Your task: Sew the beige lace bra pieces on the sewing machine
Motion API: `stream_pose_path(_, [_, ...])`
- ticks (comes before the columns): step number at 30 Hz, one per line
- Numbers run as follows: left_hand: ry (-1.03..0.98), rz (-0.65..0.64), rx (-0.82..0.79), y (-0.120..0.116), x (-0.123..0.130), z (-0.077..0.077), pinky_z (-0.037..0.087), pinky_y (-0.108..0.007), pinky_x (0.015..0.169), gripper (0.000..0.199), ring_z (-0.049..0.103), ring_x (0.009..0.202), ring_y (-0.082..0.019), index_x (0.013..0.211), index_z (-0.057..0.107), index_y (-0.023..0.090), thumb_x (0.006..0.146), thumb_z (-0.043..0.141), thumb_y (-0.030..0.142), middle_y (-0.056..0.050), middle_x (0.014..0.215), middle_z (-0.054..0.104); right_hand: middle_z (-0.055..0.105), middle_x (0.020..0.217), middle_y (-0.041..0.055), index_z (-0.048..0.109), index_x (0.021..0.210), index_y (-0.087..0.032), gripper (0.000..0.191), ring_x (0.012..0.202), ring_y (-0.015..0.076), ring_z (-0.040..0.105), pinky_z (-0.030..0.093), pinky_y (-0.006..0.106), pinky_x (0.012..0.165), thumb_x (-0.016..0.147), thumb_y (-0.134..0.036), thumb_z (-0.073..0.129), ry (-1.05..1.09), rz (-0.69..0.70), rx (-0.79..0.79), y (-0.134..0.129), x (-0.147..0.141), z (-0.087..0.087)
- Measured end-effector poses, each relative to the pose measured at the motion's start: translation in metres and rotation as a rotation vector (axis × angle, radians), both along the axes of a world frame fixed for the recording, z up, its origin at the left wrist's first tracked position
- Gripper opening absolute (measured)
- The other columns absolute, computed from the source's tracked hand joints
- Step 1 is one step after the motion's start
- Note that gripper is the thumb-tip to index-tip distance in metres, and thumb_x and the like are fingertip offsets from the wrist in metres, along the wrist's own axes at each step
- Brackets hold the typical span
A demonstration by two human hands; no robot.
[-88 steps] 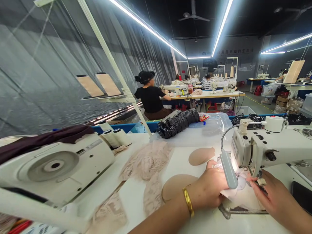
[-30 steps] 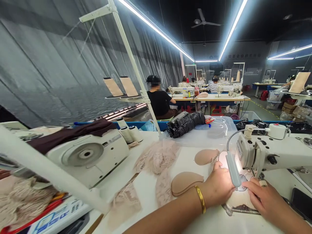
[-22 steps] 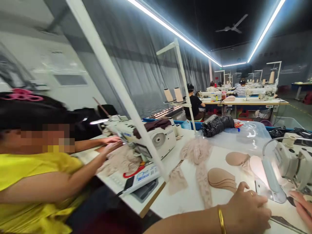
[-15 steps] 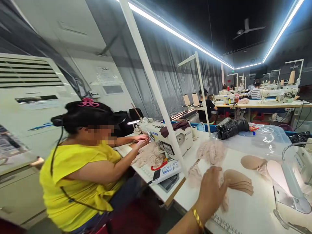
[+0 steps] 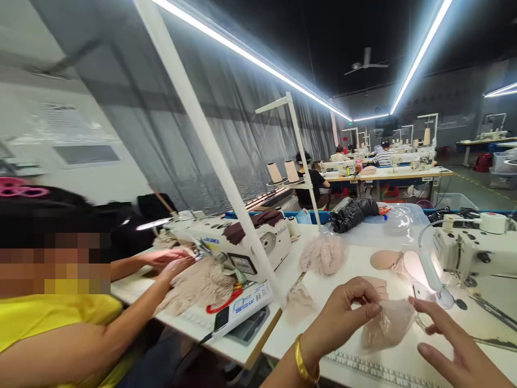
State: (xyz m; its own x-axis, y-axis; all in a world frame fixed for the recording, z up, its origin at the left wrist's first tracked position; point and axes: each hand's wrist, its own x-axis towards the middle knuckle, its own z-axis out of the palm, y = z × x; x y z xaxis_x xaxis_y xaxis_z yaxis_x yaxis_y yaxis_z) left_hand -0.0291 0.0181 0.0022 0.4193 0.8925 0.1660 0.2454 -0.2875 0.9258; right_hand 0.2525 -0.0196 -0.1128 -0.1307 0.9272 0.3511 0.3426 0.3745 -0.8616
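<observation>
My left hand (image 5: 343,315), with a gold bangle at the wrist, pinches a thin, sheer beige fabric piece (image 5: 390,326) between thumb and fingers. The piece hangs over the white sewing table. At its right edge is my right hand (image 5: 454,339), index fingertip at the fabric, thumb and fingers apart. Beige cup-shaped pads (image 5: 375,284) lie partly hidden behind my left hand. Further back sit another beige cup (image 5: 385,260) and a bunch of sheer beige fabric (image 5: 323,256). A smaller fabric scrap (image 5: 299,296) lies to the left.
A sewing machine (image 5: 464,248) with a lit lamp stands at right, tweezers (image 5: 495,312) beside it. A measuring tape strip (image 5: 363,366) runs along the front edge. At left, a co-worker in yellow (image 5: 60,339) works at another machine (image 5: 238,242). A white pole (image 5: 210,145) rises between the tables.
The view has swung right. My left hand, earlier over the pads and fabric, now holds up the sheer piece. My right hand has come into view at its edge.
</observation>
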Motion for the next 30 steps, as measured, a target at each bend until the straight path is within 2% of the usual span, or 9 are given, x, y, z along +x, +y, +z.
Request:
stream_pose_path(3, [-0.214,-0.127,-0.123,-0.010,0.017,-0.002,0.047,-0.036,0.098,0.037,0.063,0.112,-0.027,0.086,0.065,0.019,0.087,0.084,0.050,-0.010,0.113,0.071,0.074,0.120,0.0102,0.071,0.134,-0.029,0.067,0.108,0.0311,0.069,0.058,0.044,0.099,0.087,-0.076,0.076,0.286,0.108,-0.200,-0.006,-0.028,0.028])
stream_pose_path(6, [-0.333,-0.096,-0.264,-0.007,0.028,-0.022,0.044,-0.029,0.078,0.052,0.058,0.085,-0.018,0.081,0.053,0.020,0.077,0.094,0.051,-0.002,0.088,0.064,0.067,0.085,0.0032,0.074,0.096,-0.024,0.054,0.084,0.0244,0.063,0.056,0.036,0.082,0.089,-0.077,0.074,0.373,0.147,-0.302,-0.007,-0.034,0.040])
stream_pose_path(8, [-0.416,-0.055,-0.340,-0.003,0.033,-0.038,0.037,-0.025,0.068,0.060,0.049,0.073,-0.014,0.081,0.049,0.020,0.068,0.099,0.052,0.002,0.078,0.057,0.060,0.078,0.0003,0.069,0.084,-0.024,0.052,0.079,0.0219,0.057,0.052,0.033,0.078,0.091,-0.076,0.073,0.378,0.083,-0.306,-0.008,-0.028,0.042])
stream_pose_path(12, [-0.458,-0.043,-0.430,-0.006,0.039,-0.050,0.037,-0.024,0.067,0.060,0.054,0.074,-0.013,0.087,0.056,0.019,0.064,0.101,0.051,0.000,0.084,0.064,0.067,0.097,0.0032,0.071,0.096,-0.028,0.048,0.097,0.0256,0.060,0.052,0.037,0.092,0.089,-0.075,0.075,0.444,-0.025,-0.274,-0.013,-0.021,0.045])
stream_pose_path(16, [-0.416,-0.087,-0.430,-0.018,0.044,-0.039,0.041,-0.024,0.072,0.056,0.057,0.076,-0.013,0.094,0.063,0.018,0.073,0.097,0.056,-0.002,0.088,0.069,0.071,0.107,0.0059,0.070,0.123,-0.030,0.070,0.105,0.0295,0.065,0.053,0.042,0.096,0.076,-0.079,0.084,0.524,0.108,-0.368,-0.018,-0.029,0.051])
stream_pose_path(19, [-0.442,-0.029,-0.365,-0.019,0.044,-0.039,0.041,-0.024,0.069,0.057,0.056,0.076,-0.013,0.096,0.066,0.018,0.069,0.100,0.055,0.000,0.086,0.066,0.070,0.096,0.0050,0.072,0.107,-0.024,0.066,0.094,0.0283,0.065,0.053,0.038,0.086,0.075,-0.080,0.085,0.455,0.211,-0.404,-0.018,-0.029,0.053])
stream_pose_path(24, [-0.535,-0.048,-0.585,-0.015,0.039,-0.050,0.047,-0.025,0.075,0.079,0.065,0.086,-0.018,0.115,0.071,0.019,0.051,0.109,0.044,-0.004,0.099,0.071,0.059,0.080,0.0001,0.064,0.084,-0.023,0.059,0.080,0.0215,0.055,0.048,0.030,0.073,0.086,-0.081,0.073,0.329,0.045,-0.321,-0.012,-0.017,0.049])
stream_pose_path(27, [-0.539,-0.115,-0.721,-0.017,0.044,-0.055,0.044,-0.025,0.071,0.063,0.062,0.077,-0.015,0.095,0.069,0.015,0.056,0.107,0.047,-0.003,0.087,0.068,0.056,0.076,-0.0009,0.064,0.081,-0.023,0.059,0.077,0.0209,0.053,0.045,0.030,0.071,0.084,-0.081,0.074,0.291,0.021,-0.301,-0.010,-0.014,0.043])
stream_pose_path(30, [-0.621,-0.048,-0.685,-0.019,0.054,-0.063,0.040,-0.024,0.067,0.063,0.057,0.071,-0.012,0.080,0.058,0.017,0.053,0.107,0.047,0.001,0.081,0.063,0.057,0.075,-0.0002,0.067,0.080,-0.023,0.058,0.076,0.0211,0.052,0.044,0.030,0.069,0.085,-0.081,0.071,0.249,-0.009,-0.284,-0.010,-0.014,0.038])
